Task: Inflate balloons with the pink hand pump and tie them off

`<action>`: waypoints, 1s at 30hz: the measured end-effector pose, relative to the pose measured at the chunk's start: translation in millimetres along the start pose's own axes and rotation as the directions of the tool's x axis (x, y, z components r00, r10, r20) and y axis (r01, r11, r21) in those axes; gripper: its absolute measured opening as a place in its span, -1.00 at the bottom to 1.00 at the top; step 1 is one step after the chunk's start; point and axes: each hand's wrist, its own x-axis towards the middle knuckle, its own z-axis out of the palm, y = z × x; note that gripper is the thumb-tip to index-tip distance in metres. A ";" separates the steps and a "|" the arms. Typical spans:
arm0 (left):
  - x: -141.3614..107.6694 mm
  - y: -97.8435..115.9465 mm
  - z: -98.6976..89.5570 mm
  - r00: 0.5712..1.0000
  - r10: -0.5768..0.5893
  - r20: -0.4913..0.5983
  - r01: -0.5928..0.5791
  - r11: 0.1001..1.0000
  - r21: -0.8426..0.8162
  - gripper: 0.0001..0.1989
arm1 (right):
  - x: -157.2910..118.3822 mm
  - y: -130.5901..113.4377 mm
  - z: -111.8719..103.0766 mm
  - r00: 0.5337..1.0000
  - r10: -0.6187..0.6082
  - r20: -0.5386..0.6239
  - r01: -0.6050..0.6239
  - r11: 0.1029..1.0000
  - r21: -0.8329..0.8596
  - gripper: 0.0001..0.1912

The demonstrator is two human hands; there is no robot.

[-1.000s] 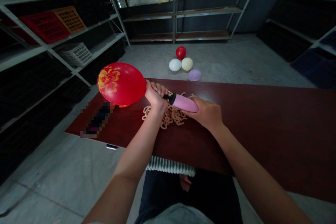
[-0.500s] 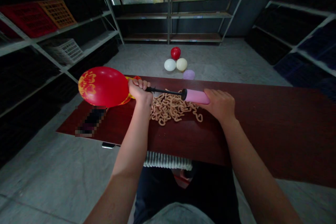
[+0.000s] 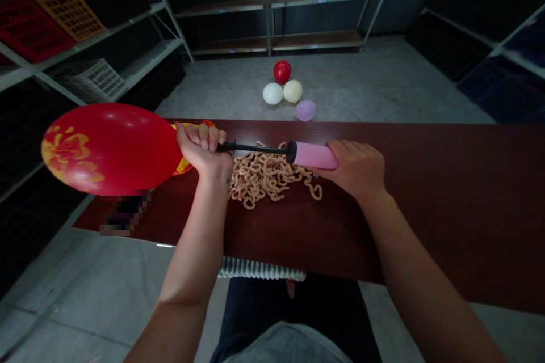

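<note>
Racks (image 3: 153, 58) line the room; you're at a dark red table (image 3: 426, 193). From left: red balloon (image 3: 110, 147), well filled, out past your left hand, over the table's left end. Near-weightless, I'd say: taut but springy skin, easy to pop, so keep nails and hard edges off it. Best hold is the neck, not the body. Dark item (image 3: 126, 212) lies on the table below it, too blurred to name. Your left hand (image 3: 204, 147) is curled closed at the balloon's neck and the pump's black end; the neck itself is hidden, so can't tell how well it's seated. Rod (image 3: 261, 148) is out, over a heap of tan strands (image 3: 264, 178); looks thin, so keep push and pull in line with it. Right of that, pink barrel (image 3: 313, 155), likely light, stiff, smooth plastic; a damp palm could slip. Your right hand (image 3: 355, 167) has its fingers wrapped round the far end, which looks the right place to grip.
</note>
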 end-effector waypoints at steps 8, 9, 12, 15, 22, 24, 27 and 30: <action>-31.5 -35.8 3.6 0.980 -0.191 0.058 0.185 0.977 0.102 -0.44 | -1.5 -42.8 -3.8 0.990 0.004 0.140 -0.026 0.987 0.158 -0.42; -34.8 -40.0 3.1 0.977 -0.202 0.063 0.194 0.974 0.114 -0.43 | -2.1 -46.9 -3.1 0.988 0.009 0.154 -0.037 0.984 0.175 -0.39; -39.1 -46.9 0.9 0.975 -0.212 0.071 0.201 0.970 0.134 -0.40 | -3.3 -51.4 -0.7 0.985 0.010 0.171 -0.046 0.977 0.208 -0.34; -36.0 -47.2 -1.2 0.973 -0.220 0.067 0.210 0.969 0.130 -0.40 | -3.2 -48.5 1.2 0.989 0.009 0.151 -0.042 0.974 0.223 -0.35; -24.3 -42.0 -3.6 0.980 -0.190 0.062 0.186 0.980 0.076 -0.42 | 2.6 -48.8 12.3 0.998 0.007 0.061 -0.022 0.967 0.254 -0.34; -20.5 -40.6 -5.1 0.982 -0.177 0.068 0.174 0.984 0.043 -0.43 | 5.0 -50.3 15.2 0.999 0.004 0.047 -0.015 0.971 0.238 -0.34; -12.9 -38.6 -7.9 0.984 -0.167 0.053 0.167 0.986 0.001 -0.44 | 6.9 -48.8 15.3 1.000 -0.005 0.012 0.002 0.982 0.188 -0.33; -3.8 -35.8 -10.4 0.986 -0.165 0.009 0.165 0.986 -0.032 -0.47 | 6.5 -42.2 12.1 1.000 -0.021 -0.009 0.022 0.991 0.133 -0.39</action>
